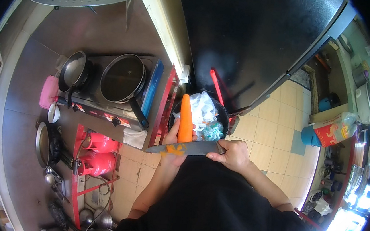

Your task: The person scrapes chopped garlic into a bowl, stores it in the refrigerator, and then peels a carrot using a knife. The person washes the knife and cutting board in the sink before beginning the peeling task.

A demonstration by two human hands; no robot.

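A thick orange carrot [186, 120] points away from me over a black bin, its wide end in my left hand [172, 139]. My right hand [234, 155] grips the handle of a kitchen knife [195, 148]. The broad blade lies crosswise at the carrot's near end, tip to the left, with orange scraps stuck on it. The blade hides part of my left palm; whether it touches the carrot I cannot tell. Beneath, the bin [225, 126] holds white plastic bags [202, 107] and a greenish bag [213, 131].
To the left stands a two-burner gas stove [92, 106] with two black pans, one handle [138, 112] jutting towards me. A folded white cloth [135, 138] lies at the counter edge. Red gas cylinders [98, 164] stand below. A dark refrigerator [246, 31] rises beyond the bin.
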